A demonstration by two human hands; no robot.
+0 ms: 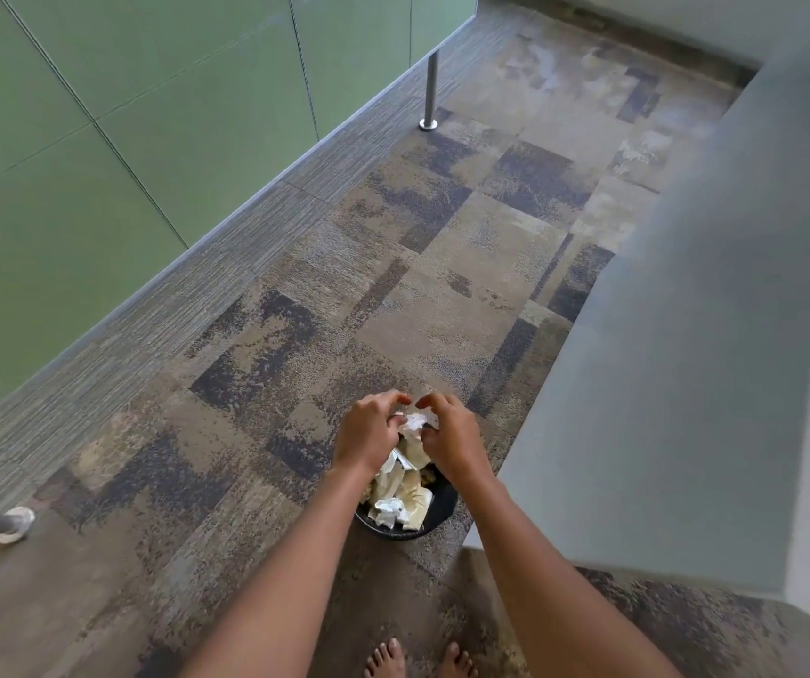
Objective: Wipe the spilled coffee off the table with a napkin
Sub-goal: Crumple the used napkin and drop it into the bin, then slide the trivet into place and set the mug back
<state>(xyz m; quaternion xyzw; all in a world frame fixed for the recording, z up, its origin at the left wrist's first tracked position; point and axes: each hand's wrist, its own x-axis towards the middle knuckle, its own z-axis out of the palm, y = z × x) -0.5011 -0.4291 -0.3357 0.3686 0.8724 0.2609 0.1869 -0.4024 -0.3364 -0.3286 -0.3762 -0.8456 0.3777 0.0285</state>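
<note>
A crumpled white napkin (414,424) sits between both my hands, above a black waste bin (442,506) on the floor. My left hand (369,433) curls its fingers round the napkin's left side. My right hand (452,437) pinches its right side. Below them the bin holds several used napkins (400,496), some stained brown, some white. No table top or spilled coffee is in view.
A grey wall or partition (687,359) stands close on the right of the bin. Green panels (99,163) run along the left, with metal posts (430,90) fixed to the patterned carpet (295,310). My bare feet (417,660) show at the bottom edge.
</note>
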